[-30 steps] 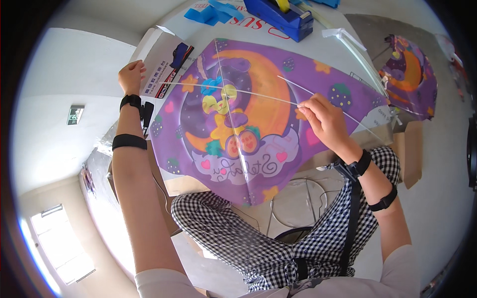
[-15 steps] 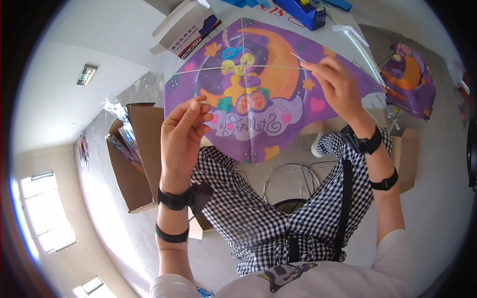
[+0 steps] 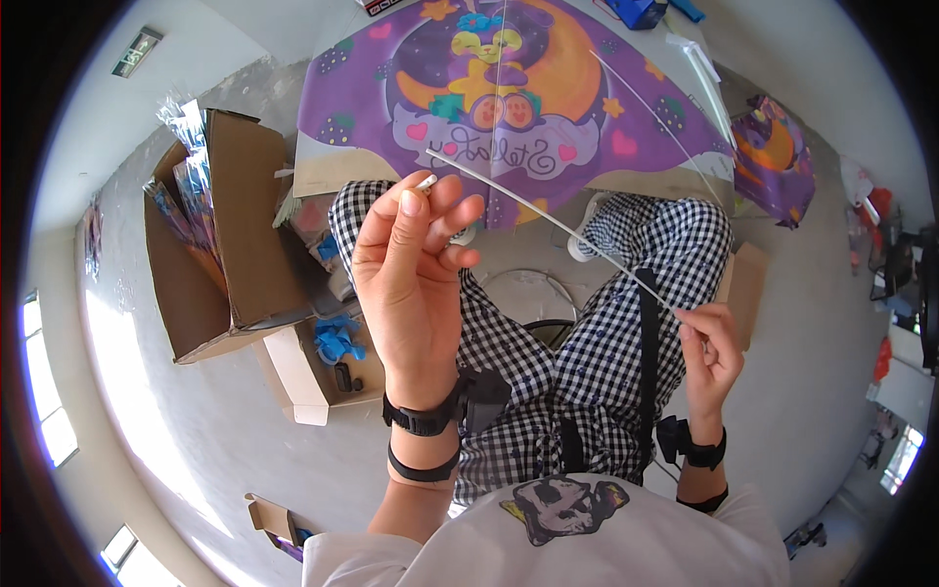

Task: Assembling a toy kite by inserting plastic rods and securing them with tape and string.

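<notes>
My left hand (image 3: 416, 259) is raised near the kite's front edge, thumb and forefinger pinching a small white tube-like piece (image 3: 427, 182). Lower on the right, over my thigh, my right hand (image 3: 714, 352) grips one end of a thin white rod (image 3: 548, 219). The rod slants up to the left, its free end just above the left fingertips, apart from the small piece. Beyond lies a purple kite (image 3: 577, 161) with a cartoon bear and an orange moon. A thin spine runs down its middle, and a second thin rod (image 3: 657, 119) lies slanted over its right half.
Left of my legs stand a tall cardboard box (image 3: 264, 230) of wrapped packages and a low open box (image 3: 298, 377) with blue material. Another printed kite (image 3: 778, 161) hangs right of the table. A blue tape dispenser (image 3: 641, 12) sits at the far edge.
My right hand has drawn back from the kite toward my body, now with a rod. The rod across the kite is gone from there. My left hand still pinches; the view has shifted.
</notes>
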`<state>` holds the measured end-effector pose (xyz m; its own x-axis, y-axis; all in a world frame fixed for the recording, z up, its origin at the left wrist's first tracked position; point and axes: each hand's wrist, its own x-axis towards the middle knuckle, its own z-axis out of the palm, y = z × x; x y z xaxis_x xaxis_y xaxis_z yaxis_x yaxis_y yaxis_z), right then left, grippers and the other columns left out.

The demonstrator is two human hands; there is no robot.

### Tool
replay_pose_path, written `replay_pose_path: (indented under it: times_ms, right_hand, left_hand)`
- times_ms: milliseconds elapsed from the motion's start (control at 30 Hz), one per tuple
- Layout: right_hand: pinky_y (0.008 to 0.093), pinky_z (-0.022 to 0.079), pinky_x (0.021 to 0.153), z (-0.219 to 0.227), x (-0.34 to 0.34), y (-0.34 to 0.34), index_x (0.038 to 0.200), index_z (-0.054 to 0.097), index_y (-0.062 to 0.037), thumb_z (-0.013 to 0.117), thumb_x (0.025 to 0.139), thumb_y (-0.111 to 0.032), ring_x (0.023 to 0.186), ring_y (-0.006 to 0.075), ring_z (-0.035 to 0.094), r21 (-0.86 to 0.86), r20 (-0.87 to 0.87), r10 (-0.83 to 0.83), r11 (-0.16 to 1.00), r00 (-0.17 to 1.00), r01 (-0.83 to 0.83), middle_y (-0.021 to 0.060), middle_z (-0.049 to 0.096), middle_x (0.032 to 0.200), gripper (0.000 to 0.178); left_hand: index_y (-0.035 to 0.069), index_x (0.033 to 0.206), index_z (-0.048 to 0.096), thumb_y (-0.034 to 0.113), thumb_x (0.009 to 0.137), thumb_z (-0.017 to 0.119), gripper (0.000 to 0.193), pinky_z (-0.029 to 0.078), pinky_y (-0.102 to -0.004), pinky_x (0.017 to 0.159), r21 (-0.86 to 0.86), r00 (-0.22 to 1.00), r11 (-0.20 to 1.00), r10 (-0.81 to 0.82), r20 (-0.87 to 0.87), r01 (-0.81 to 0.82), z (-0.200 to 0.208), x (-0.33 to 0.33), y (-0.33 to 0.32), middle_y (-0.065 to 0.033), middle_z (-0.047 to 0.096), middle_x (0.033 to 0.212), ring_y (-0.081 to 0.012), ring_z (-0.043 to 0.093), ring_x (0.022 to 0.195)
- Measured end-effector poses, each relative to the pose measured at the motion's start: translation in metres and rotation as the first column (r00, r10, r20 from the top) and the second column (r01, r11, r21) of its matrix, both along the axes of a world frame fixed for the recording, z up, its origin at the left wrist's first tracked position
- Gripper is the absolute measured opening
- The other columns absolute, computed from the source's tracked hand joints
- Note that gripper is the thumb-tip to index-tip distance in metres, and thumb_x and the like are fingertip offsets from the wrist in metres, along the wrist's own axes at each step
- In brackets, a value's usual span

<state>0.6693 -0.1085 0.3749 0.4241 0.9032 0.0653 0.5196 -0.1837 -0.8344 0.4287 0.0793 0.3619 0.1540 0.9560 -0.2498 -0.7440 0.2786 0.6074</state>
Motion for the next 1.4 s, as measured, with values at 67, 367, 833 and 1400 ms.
replay_pose_path:
  times_ms: [67, 367, 833, 1400]
  right_hand:
    - [0.0198, 0.032, 0.056, -0.004, -0.006, -0.008, 0.103, 0.075, -0.0028, 0.067, 0.091, 0.004, 0.065, 0.0037, 0.042, -0.016, 0.000, 0.014, 1.000, 1.000, -0.014, 0.0006, 0.059, 0.090, 0.016]
    - [0.0201, 0.032, 0.055, -0.003, -0.012, -0.016, 0.102, 0.075, -0.0024, 0.067, 0.090, 0.005, 0.065, 0.0038, 0.042, -0.083, 0.020, 0.037, 0.996, 0.999, -0.035, 0.0006, 0.058, 0.089, 0.016]
    - [0.0199, 0.032, 0.056, -0.008, -0.009, -0.022, 0.103, 0.075, -0.0020, 0.067, 0.090, 0.004, 0.065, 0.0035, 0.043, -0.107, -0.024, 0.017, 0.994, 1.000, -0.019, 0.0010, 0.058, 0.089, 0.017]
    - [0.0200, 0.030, 0.055, -0.007, -0.009, -0.023, 0.104, 0.075, -0.0018, 0.067, 0.092, 0.003, 0.065, 0.0032, 0.041, -0.149, -0.060, -0.004, 0.989, 0.998, -0.005, 0.0000, 0.057, 0.088, 0.016]
  left_hand:
    - [0.000, 0.116, 0.068, 0.015, 0.102, 0.062, 0.021, 0.062, -0.0261, 0.063, 0.000, 0.997, 0.999, 0.043, -0.070, -0.043, -0.001, -0.001, -0.004, -0.0147, 0.074, 0.106, -0.0230, 0.075, 0.094]
    - [-0.001, 0.116, 0.068, 0.014, 0.100, 0.064, 0.022, 0.062, -0.0264, 0.064, 0.079, 0.973, 0.990, 0.132, -0.190, -0.118, -0.008, -0.002, -0.011, -0.0169, 0.073, 0.108, -0.0244, 0.075, 0.095]
    - [-0.003, 0.116, 0.067, 0.012, 0.100, 0.065, 0.022, 0.063, -0.0272, 0.066, 0.069, 0.947, 0.988, 0.153, -0.283, -0.139, -0.007, 0.007, -0.011, -0.0191, 0.073, 0.107, -0.0254, 0.075, 0.092]
    - [-0.004, 0.115, 0.067, 0.009, 0.099, 0.065, 0.021, 0.064, -0.0287, 0.064, 0.136, 0.933, 0.979, 0.188, -0.308, -0.152, -0.005, 0.012, -0.014, -0.0207, 0.073, 0.107, -0.0282, 0.075, 0.091]
